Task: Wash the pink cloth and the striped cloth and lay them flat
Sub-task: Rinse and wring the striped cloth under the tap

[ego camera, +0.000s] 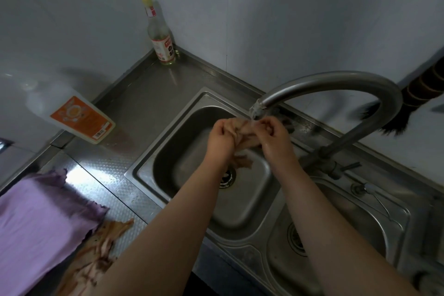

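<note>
Both hands are up under the tap (331, 84) at the far side of the left sink (168, 132), and between them is a bunched brownish-and-cream cloth (242, 134), which I take to be the striped cloth. The left hand (222, 135) has its fingers curled round the left end of the bundle, the right hand (272, 133) pinches the right end, and a loose tail hangs down between the wrists toward the drain (227, 179). The bundle's long axis runs left to right, straight across under the spout, so the water lands near its middle; neither hand is nearer, each holds its own end. The next move, as I judge it, is rubbing or wringing along that line. The pink cloth (36, 230) lies spread on the bench (108, 166) at the near left, well apart from the hands, closer to the left arm. More brown-striped fabric (101, 247) lies crumpled just beside it, partly under its edge; I cannot tell if it is a separate piece. A white bottle with an orange label (79, 117) leans at the far left, and a glass bottle with a yellow cap and red label (161, 38) stands in the corner. None of the print on either can be read. The right sink (374, 211) holds a strainer.
</note>
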Demonstrator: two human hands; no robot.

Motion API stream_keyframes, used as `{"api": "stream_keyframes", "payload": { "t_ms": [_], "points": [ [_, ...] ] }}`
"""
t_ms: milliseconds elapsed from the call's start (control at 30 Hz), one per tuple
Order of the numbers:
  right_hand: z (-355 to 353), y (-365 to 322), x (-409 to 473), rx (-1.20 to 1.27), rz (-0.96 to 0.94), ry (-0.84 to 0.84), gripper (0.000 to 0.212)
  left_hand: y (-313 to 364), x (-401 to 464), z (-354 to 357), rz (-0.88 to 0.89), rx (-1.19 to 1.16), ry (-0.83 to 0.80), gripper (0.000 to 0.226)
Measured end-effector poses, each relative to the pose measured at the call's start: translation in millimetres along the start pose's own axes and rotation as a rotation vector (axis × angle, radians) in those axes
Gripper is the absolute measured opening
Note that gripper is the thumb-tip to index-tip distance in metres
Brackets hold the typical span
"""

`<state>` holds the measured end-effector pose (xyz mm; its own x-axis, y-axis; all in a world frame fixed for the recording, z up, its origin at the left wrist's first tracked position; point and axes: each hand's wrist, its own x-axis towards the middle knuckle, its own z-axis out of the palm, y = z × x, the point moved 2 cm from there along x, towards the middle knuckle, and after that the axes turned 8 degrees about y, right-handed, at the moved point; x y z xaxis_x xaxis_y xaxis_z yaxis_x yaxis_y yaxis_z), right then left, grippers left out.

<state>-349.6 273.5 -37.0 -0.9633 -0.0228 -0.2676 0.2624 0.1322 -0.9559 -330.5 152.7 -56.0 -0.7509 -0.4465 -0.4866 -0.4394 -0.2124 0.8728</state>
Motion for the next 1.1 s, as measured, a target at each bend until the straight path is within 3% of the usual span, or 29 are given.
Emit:
{"api": "stream_keyframes", "payload": {
  "t_ms": [100,233,400,533,700,767,833,967,1100],
  "points": [
    [20.0,-4.0,-12.0,-0.123,-0.063,0.015,0.016,5.7,-1.0,3.3,0.136,0.156,0.024,0.009],
    [10.5,-4.9,19.4,-0.403,-0.090,0.168,0.031,11.6,-18.5,24.7,0.097,0.167,-0.028,0.021],
    [27.4,1.7,5.9,-0.382,-0.178,0.081,0.046,28.9,0.4,23.9,0.058,0.351,-0.044,0.031],
    [11.7,-3.2,25.8,-0.256,0.080,0.171,0.030,11.8,-16.3,29.2,-0.051,0.377,-0.166,0.024],
    [27.4,-6.3,0.9,-0.337,-0.100,0.077,0.041,19.8,-0.1,21.9,-0.153,0.208,-0.066,0.033],
    [19.1,-2.3,16.0,-0.281,-0.050,0.111,0.028,17.8,-6.7,24.2,-0.199,0.202,-0.141,0.039],
    [9.5,-0.3,29.5,-0.229,0.030,0.010,0.018,11.2,-10.5,17.5,-0.195,0.223,-0.178,0.046],
    [5.0,10.7,21.5,-0.333,0.197,-0.255,0.039,7.5,3.2,-11.8,-0.242,-0.039,-0.387,0.050],
    [-5.1,8.3,29.7,-0.240,0.132,-0.053,0.026,-8.0,14.8,-36.8,-0.253,0.255,-0.494,0.054]
  ]
}}
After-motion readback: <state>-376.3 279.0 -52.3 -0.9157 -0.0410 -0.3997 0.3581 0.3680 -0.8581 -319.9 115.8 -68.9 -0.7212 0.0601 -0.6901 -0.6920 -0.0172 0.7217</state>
